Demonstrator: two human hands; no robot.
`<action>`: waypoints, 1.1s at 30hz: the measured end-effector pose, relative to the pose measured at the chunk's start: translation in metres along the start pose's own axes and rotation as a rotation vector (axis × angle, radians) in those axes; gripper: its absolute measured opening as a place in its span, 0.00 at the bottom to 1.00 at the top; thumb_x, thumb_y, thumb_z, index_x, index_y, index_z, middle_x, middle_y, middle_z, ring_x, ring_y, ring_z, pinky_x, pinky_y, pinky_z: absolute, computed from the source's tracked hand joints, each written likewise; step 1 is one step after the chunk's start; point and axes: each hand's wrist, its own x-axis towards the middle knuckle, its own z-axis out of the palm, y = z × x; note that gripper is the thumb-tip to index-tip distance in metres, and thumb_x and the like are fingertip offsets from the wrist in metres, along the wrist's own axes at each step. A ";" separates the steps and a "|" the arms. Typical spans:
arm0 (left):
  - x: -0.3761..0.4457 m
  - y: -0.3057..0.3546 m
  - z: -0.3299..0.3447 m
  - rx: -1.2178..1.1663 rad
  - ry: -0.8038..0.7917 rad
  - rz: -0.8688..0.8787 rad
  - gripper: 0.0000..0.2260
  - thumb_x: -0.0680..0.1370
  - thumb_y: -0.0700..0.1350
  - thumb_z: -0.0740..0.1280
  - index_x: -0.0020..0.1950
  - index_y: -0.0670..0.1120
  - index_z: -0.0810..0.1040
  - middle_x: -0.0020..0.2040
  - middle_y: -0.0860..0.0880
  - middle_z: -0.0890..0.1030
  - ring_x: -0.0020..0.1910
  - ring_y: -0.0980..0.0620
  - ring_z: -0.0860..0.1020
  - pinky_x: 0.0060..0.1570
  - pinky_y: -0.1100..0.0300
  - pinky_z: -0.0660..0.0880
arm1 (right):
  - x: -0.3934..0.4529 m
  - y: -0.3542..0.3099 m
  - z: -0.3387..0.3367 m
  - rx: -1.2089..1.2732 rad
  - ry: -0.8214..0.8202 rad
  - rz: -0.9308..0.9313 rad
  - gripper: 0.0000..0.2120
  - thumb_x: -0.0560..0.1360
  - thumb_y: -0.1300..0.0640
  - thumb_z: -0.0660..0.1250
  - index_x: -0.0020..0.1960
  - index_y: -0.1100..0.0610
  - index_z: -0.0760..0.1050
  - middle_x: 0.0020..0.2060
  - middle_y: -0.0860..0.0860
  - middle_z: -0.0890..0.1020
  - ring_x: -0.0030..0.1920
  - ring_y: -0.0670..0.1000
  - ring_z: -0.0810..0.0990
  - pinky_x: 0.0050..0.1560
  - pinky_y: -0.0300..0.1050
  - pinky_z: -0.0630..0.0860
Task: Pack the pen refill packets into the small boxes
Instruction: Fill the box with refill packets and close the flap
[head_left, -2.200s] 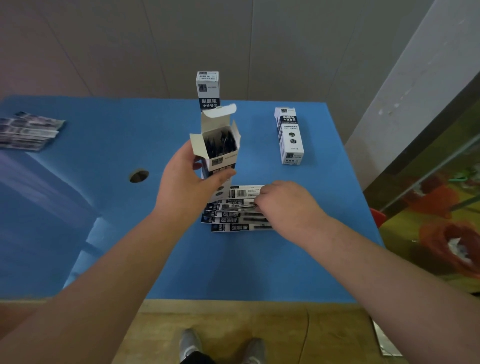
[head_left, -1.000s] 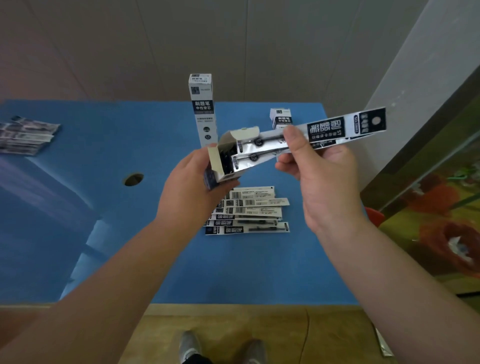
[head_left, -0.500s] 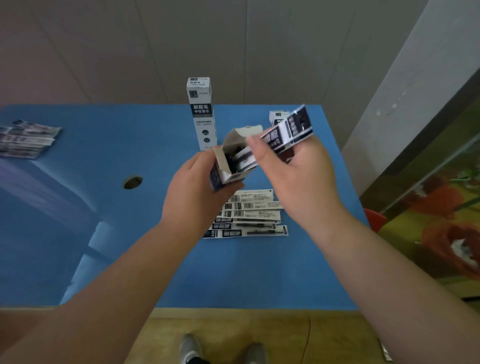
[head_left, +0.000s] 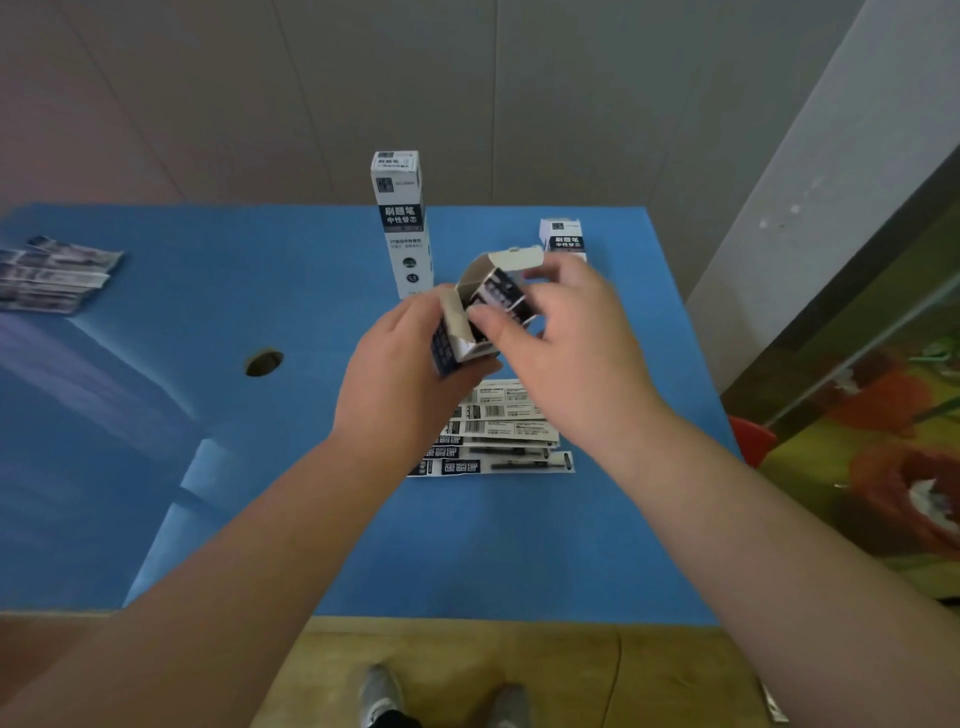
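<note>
My left hand (head_left: 400, 374) grips a small open box (head_left: 462, 332), tilted, above the blue surface (head_left: 156, 415), its top flap (head_left: 511, 258) raised. My right hand (head_left: 566, 338) pinches the end of a refill packet (head_left: 501, 293) that sits almost fully inside the box mouth, thumb pressed at the opening. Below my hands, a fanned pile of refill packets (head_left: 498, 441) lies flat on the surface. Behind, a closed box (head_left: 402, 223) stands upright, and another box (head_left: 562, 240) shows just past my right fingers. More packets (head_left: 52, 275) lie at the far left edge.
</note>
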 end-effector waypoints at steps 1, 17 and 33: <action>0.000 0.001 0.001 -0.015 0.000 -0.006 0.19 0.72 0.52 0.75 0.62 0.54 0.78 0.50 0.62 0.77 0.51 0.58 0.75 0.47 0.66 0.72 | 0.003 -0.001 -0.001 -0.025 -0.047 0.019 0.11 0.77 0.44 0.68 0.52 0.49 0.83 0.59 0.46 0.76 0.62 0.49 0.74 0.59 0.45 0.73; 0.001 -0.001 0.004 0.015 -0.013 0.075 0.22 0.72 0.48 0.79 0.63 0.53 0.79 0.54 0.60 0.80 0.55 0.57 0.76 0.51 0.63 0.70 | 0.015 -0.011 -0.019 -0.080 -0.248 0.117 0.11 0.76 0.47 0.69 0.43 0.52 0.85 0.40 0.51 0.85 0.43 0.54 0.82 0.47 0.53 0.81; -0.013 -0.013 -0.018 -0.145 0.007 -0.193 0.21 0.71 0.50 0.79 0.61 0.61 0.76 0.53 0.65 0.79 0.53 0.64 0.76 0.47 0.72 0.68 | -0.011 0.079 0.036 -0.404 -0.528 0.043 0.18 0.78 0.47 0.67 0.65 0.51 0.77 0.59 0.49 0.79 0.63 0.52 0.75 0.62 0.48 0.74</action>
